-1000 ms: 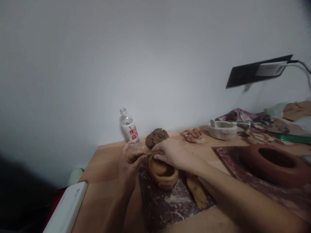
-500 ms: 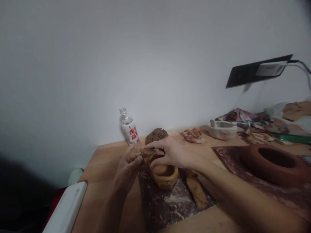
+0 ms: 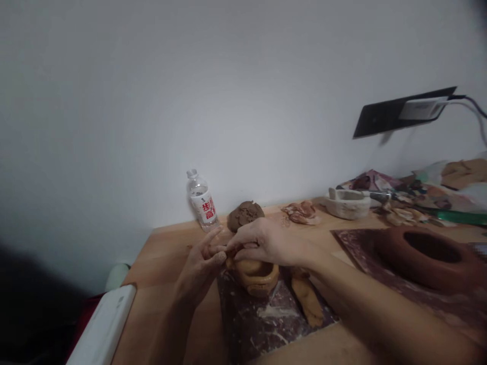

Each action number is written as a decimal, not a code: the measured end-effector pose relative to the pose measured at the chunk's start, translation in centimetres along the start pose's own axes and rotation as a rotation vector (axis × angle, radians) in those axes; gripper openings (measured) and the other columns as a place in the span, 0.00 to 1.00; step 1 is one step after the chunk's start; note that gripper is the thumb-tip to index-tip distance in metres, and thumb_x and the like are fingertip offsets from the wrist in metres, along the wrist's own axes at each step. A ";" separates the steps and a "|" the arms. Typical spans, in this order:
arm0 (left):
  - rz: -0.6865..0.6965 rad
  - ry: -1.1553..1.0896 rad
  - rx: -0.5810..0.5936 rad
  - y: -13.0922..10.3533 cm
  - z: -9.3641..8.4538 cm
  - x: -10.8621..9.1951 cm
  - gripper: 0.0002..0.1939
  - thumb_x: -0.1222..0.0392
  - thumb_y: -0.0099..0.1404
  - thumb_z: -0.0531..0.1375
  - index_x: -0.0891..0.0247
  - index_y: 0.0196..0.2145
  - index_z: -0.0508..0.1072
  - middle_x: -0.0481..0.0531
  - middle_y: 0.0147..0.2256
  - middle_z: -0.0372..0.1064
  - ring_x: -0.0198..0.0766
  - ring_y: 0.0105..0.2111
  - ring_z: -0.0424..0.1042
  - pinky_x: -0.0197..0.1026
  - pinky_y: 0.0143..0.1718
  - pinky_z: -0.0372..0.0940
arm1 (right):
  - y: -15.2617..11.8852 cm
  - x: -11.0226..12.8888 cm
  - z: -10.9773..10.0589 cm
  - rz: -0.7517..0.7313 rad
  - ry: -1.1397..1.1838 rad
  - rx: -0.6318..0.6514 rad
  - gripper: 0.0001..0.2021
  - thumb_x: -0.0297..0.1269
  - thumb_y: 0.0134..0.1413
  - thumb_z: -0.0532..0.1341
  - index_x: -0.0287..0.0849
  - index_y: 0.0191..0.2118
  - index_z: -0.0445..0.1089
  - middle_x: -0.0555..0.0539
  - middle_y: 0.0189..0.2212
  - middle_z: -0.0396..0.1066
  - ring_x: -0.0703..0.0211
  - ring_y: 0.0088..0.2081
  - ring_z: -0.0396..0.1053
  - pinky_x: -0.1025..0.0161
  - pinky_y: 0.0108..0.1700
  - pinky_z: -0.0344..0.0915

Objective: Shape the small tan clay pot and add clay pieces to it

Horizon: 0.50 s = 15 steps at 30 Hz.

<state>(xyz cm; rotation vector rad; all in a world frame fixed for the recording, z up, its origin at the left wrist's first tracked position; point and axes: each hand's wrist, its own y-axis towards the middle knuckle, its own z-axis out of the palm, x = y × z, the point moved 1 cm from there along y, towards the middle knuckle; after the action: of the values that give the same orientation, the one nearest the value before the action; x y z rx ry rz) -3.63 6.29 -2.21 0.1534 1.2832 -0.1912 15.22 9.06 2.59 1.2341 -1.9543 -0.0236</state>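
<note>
A small yellow-brown clay bowl (image 3: 259, 285) stands upright on a dark, clay-smeared board (image 3: 262, 329). My right hand (image 3: 262, 243) reaches over it from the right, its thumb and fingers closed on the far left part of the rim. At the bowl's left side is my left hand (image 3: 201, 266), fingers stretched and apart, its thumb and fingertips close by the rim and the right fingertips. The clay between the fingertips is mostly hidden. A flat strip of yellow-brown clay (image 3: 309, 301) lies on the board to the right of the bowl.
Behind the hands stand a water bottle (image 3: 203, 205) and a dark clay lump (image 3: 246, 214). Crumpled clay scraps (image 3: 301, 212) and a whitish bowl (image 3: 348, 205) with a tool sit along the wall. A large reddish clay ring (image 3: 426, 263) lies right; a white box (image 3: 104, 324) left.
My right fingers have drawn down and closed in on the bowl's rim. The left hand has shifted slightly, its fingers now more stretched. The bowl stays in place.
</note>
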 end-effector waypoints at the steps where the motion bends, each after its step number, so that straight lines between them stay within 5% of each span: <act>1: 0.002 -0.001 0.002 0.0 0.1 -0.1 0.39 0.56 0.47 0.72 0.63 0.56 0.67 0.51 0.25 0.72 0.42 0.29 0.73 0.46 0.36 0.66 | 0.0 0.0 0.0 -0.006 -0.016 -0.006 0.10 0.30 0.57 0.60 0.42 0.43 0.77 0.47 0.36 0.77 0.63 0.38 0.72 0.69 0.40 0.64; 8: 0.006 0.024 -0.018 -0.2 0.2 -0.3 0.31 0.54 0.53 0.69 0.62 0.54 0.70 0.53 0.26 0.74 0.43 0.29 0.74 0.45 0.34 0.67 | 0.2 0.0 -0.3 -0.009 -0.110 -0.021 0.08 0.31 0.57 0.61 0.40 0.40 0.76 0.47 0.36 0.77 0.63 0.37 0.73 0.70 0.41 0.64; 15: 0.258 0.426 -0.329 0.7 -0.2 0.6 0.19 0.48 0.57 0.64 0.61 0.43 0.76 0.53 0.29 0.78 0.45 0.30 0.75 0.44 0.31 0.70 | 1.4 -1.8 -1.3 0.198 -0.543 0.104 0.06 0.32 0.54 0.61 0.42 0.35 0.77 0.46 0.32 0.78 0.57 0.33 0.72 0.66 0.32 0.57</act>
<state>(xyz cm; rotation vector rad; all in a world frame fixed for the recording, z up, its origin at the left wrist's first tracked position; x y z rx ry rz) -3.52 6.95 -2.87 0.0775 1.6826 0.2895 15.35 11.61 2.94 1.1764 -2.5691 -0.1738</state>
